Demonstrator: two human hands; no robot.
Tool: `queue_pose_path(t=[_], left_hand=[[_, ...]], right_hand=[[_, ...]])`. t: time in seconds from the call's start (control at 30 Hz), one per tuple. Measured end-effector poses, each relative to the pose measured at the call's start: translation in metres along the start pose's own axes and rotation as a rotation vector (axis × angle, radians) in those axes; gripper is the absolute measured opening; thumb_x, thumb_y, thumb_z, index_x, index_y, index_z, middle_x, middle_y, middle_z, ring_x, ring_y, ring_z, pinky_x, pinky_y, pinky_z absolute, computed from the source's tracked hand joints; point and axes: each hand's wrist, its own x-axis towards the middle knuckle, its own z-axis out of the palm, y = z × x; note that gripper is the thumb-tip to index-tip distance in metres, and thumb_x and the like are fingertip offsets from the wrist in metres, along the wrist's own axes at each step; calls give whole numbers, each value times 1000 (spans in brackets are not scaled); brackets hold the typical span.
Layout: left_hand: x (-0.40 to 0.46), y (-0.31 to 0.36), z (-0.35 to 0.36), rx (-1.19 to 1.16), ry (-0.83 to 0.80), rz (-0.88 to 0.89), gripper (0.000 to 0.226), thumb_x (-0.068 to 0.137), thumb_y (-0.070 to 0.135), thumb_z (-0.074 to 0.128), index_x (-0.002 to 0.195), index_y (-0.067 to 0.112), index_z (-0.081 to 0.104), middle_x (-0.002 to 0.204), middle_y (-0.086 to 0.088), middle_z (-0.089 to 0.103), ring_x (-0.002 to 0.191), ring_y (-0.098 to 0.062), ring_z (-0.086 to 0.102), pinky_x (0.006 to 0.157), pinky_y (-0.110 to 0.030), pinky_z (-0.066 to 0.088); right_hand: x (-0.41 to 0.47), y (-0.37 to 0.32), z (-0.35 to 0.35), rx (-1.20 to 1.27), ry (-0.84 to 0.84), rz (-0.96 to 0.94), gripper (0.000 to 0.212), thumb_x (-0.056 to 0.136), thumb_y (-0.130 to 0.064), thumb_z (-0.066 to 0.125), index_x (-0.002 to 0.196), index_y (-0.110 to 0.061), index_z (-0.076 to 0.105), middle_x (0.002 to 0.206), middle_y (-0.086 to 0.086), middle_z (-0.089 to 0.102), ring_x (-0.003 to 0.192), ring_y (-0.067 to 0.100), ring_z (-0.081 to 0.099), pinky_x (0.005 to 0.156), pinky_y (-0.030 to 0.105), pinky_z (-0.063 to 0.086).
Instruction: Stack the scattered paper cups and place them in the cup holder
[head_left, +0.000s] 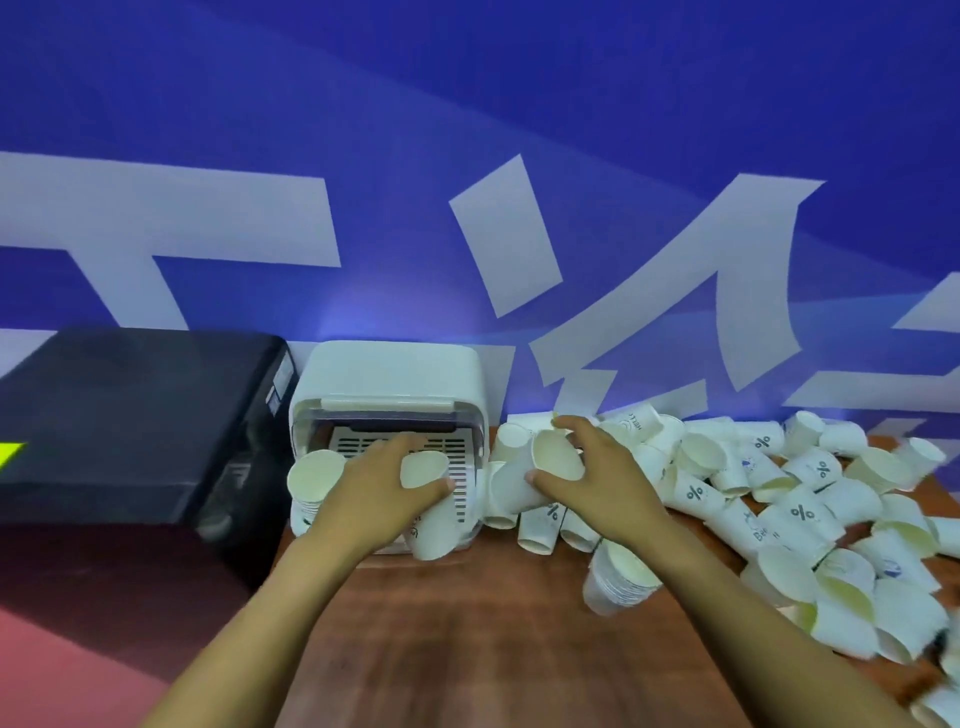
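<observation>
Two cups: one (430, 512) in left hand (384, 491), another (540, 470) in right hand (597, 483).

Head cam, close, looks fwd/down over table (467, 623) toward wall (467, 130).

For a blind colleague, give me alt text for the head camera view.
Left hand and right hand each hold a paper cup before a white cup holder on a wooden table; loose cups lie piled at right.
</observation>
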Motion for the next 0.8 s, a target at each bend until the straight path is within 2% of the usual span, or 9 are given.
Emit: queue_pose_path(t=[0.13, 0.27, 0.37, 0.57, 0.8], left_hand=[[5, -34, -41, 50, 1, -2, 68, 78, 29, 68, 138, 33, 38, 138, 1, 44, 124, -22, 44, 102, -39, 41], [2, -62, -72, 34, 29, 6, 80, 75, 17, 70, 143, 30, 32, 142, -1, 36, 127, -22, 42, 103, -36, 40], [3, -77, -86, 34, 97, 37, 82, 73, 15, 73, 142, 34, 33, 138, 1, 35, 124, -20, 44, 95, -30, 41], [6, -89, -84, 65, 175, 86, 81, 73, 26, 78, 141, 35, 35, 139, 3, 36, 124, -24, 43, 95, -36, 42], [18, -95, -83, 126, 175, 101, 78, 74, 30, 78, 141, 32, 37, 140, 4, 38, 124, -23, 43, 96, -38, 44]], right_hand=[[-3, -35, 42, -26, -32, 44, 63, 74, -57, 68, 129, -38, 43, 119, -13, 53, 108, 12, 53, 91, 34, 46], [-5, -53, 69, -38, -50, 60, 67, 73, -59, 67, 131, -37, 42, 126, -9, 53, 113, 12, 51, 94, 33, 43], [-2, -62, 83, -4, -34, 48, 69, 75, -51, 71, 134, -31, 41, 131, -6, 48, 116, 11, 46, 90, 25, 36], [3, -77, 99, 9, -38, 18, 71, 77, -42, 74, 136, -26, 40, 130, -3, 45, 106, 4, 38, 88, 19, 28], [18, -95, 116, 43, -13, -31, 74, 76, -39, 75, 139, -25, 39, 139, -5, 40, 123, 8, 39, 94, 15, 26]])
